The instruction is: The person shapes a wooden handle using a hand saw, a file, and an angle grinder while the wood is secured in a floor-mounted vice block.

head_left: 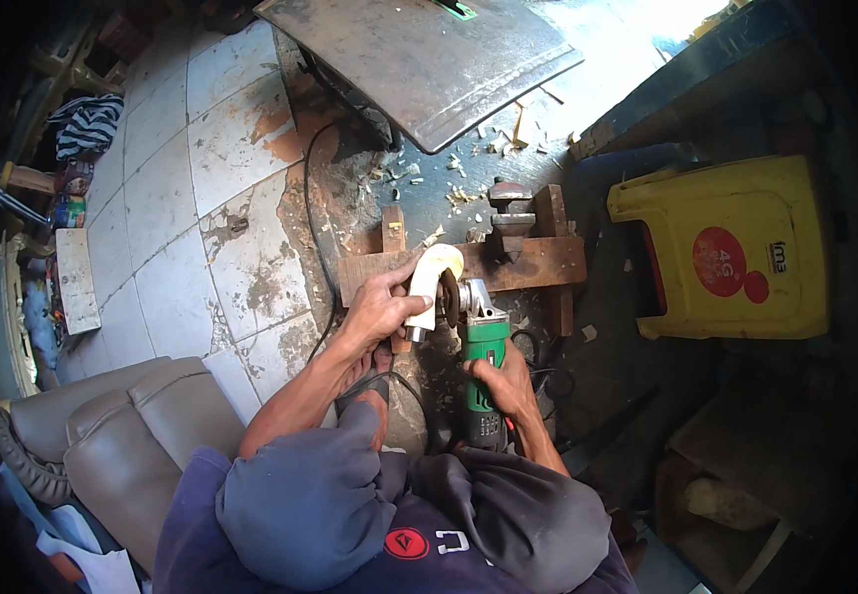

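Observation:
My left hand [380, 315] is closed around a cream-coloured, hook-shaped handle [427, 287], its curved end up and a short metal tip at its lower end. In my right hand [510, 381] is a green angle grinder [485, 342], gripped by the body with its head pointing away from me. The grinder's dark disc [451, 297] stands right beside the handle; whether they touch or the disc is spinning I cannot tell. Just beyond both hands lies a wooden beam frame [558, 259] with a small metal anvil [513, 220] set on it.
A low dark-topped table [429, 64] stands ahead. Offcuts and chips [459, 193] litter the floor beyond the beam. To the right is a yellow plastic stool [726, 247]; a grey-brown padded seat [142, 436] is at the left. A black cord [308, 198] crosses the floor near cracked tiles.

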A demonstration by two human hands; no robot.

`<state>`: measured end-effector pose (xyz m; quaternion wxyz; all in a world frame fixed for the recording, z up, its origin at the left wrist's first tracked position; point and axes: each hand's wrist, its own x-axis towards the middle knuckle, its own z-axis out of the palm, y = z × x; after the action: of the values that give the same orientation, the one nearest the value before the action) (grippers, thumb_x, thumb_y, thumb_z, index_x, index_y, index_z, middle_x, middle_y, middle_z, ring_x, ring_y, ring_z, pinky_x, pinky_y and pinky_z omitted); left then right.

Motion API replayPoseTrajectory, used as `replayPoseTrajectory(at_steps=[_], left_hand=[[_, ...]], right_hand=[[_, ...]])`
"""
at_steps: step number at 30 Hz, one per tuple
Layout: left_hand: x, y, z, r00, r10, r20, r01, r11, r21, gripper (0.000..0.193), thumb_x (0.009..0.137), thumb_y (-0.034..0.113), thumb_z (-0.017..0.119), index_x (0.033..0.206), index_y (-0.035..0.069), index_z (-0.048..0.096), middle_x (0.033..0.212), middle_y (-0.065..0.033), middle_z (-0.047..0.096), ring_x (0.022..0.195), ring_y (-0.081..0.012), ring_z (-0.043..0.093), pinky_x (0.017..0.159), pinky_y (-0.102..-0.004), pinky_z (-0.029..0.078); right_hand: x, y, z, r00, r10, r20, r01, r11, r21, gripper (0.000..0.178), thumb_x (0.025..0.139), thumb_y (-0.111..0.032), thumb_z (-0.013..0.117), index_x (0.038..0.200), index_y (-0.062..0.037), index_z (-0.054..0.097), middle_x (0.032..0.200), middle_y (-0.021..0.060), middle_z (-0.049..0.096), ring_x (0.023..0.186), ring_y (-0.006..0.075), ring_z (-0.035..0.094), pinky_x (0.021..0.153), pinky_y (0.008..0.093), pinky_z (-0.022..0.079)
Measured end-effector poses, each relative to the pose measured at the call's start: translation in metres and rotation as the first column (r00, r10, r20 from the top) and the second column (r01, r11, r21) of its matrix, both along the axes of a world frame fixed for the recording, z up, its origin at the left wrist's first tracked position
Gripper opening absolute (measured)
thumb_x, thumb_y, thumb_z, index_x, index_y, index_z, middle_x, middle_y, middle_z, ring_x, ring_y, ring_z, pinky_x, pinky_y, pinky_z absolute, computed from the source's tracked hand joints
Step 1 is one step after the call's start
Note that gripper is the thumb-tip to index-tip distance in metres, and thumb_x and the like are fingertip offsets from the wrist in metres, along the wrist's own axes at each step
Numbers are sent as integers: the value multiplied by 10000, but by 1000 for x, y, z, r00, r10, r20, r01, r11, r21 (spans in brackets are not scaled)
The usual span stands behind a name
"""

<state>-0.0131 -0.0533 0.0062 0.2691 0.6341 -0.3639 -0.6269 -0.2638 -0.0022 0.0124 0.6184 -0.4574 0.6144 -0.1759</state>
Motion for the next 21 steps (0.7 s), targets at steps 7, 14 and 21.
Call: replayPoseTrajectory(at_steps=[7,14,21], left_hand=[[0,-1,3,1000,7,-5,-6,1000,20,725,815,81,759,1506,127,543,702,48,505,601,-65,497,504,-245,449],[0,-2,8,1000,-3,7,3,999,32,731,816,77,751,1512,126,534,693,44,496,608,-70,523,495,-238,451],[1,-1,0,1000,-1,-24,1,1000,7,731,823,81,743,1519,111,523,691,41,505,596,-71,537,496,-228,454]], right_hand=[[1,2,1,1000,27,-11,-27,1000,-8,603,749,-247,761,1271,0,588,1006,128,696,891,233,661,839,372,531],[3,-2,8,999,39,-23,-39,999,-6,627,750,-233,761,1304,-10,573,1059,142,695,943,242,663,879,378,526],[2,-1,8,998,47,-37,-49,998,-48,654,740,-223,770,1324,-11,567,1072,144,698,959,245,666,897,377,524]])
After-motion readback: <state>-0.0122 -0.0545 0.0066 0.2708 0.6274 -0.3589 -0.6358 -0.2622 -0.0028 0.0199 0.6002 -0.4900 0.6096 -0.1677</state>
